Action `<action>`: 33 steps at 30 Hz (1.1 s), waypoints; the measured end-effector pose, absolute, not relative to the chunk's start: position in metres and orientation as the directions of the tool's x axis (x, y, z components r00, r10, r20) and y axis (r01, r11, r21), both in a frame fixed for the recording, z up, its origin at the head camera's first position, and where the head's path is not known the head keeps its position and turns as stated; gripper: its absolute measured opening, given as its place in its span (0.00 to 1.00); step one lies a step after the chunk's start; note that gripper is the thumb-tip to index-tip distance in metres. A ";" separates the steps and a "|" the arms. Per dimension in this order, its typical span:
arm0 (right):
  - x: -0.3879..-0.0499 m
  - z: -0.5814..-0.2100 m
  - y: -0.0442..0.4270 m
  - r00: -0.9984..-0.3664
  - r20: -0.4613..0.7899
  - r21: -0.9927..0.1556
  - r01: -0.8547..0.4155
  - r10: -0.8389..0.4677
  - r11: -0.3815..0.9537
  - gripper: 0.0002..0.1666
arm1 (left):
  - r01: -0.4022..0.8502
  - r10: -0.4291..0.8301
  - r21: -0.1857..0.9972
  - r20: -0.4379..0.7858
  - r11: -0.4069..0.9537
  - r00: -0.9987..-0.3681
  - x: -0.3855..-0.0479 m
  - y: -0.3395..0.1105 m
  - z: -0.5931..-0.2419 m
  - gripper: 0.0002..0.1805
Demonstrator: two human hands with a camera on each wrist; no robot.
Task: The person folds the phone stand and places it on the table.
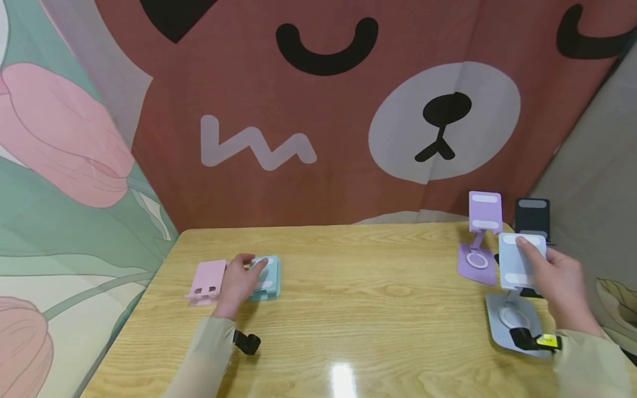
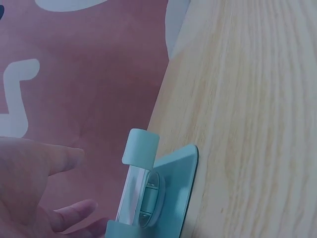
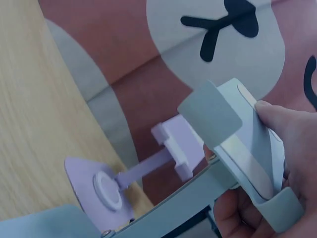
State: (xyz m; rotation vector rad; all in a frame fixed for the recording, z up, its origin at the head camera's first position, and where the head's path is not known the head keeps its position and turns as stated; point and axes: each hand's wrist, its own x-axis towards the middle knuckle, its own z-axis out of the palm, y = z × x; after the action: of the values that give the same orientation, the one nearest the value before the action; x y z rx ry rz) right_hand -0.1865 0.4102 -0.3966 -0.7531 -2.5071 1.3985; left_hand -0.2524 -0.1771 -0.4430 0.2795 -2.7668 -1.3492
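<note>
My right hand (image 1: 564,282) pinches the upper plate of a light blue-grey phone stand (image 1: 521,260), thumb on its front; the stand is unfolded, its base on the table. The right wrist view shows the same hand (image 3: 292,158) gripping the stand's holder (image 3: 247,144). My left hand (image 1: 240,282) is at a folded teal stand (image 1: 266,276), fingers over its left edge. In the left wrist view the hand (image 2: 39,193) has its fingers extended beside the teal stand (image 2: 173,188); whether they touch cannot be told. A folded pink stand (image 1: 208,279) lies left of that hand.
An unfolded purple stand (image 1: 485,213) stands behind the blue-grey one at the table's right, with a black stand (image 1: 532,215) beside it. The wooden table (image 1: 368,287) ends at a printed cloth (image 1: 338,182) hanging behind.
</note>
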 end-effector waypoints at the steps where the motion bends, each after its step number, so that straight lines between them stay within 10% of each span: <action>1: -0.187 -0.395 0.408 -0.857 -0.085 -0.835 0.340 0.509 0.433 0.57 | -0.141 -0.183 0.784 -0.036 0.604 -0.982 -0.252 -0.177 -0.442 0.33; 33: -0.199 -0.359 0.336 -0.884 -0.030 -0.895 0.232 0.467 0.382 0.53 | -0.063 -0.193 0.766 0.081 0.640 -0.978 -0.244 -0.149 -0.436 0.36</action>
State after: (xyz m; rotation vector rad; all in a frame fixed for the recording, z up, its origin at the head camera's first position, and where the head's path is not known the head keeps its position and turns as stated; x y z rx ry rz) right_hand -0.1991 0.3364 -0.3591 -0.6228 -2.4137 1.5067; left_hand -0.2443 -0.1492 -0.4360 0.2128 -2.7019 -1.2522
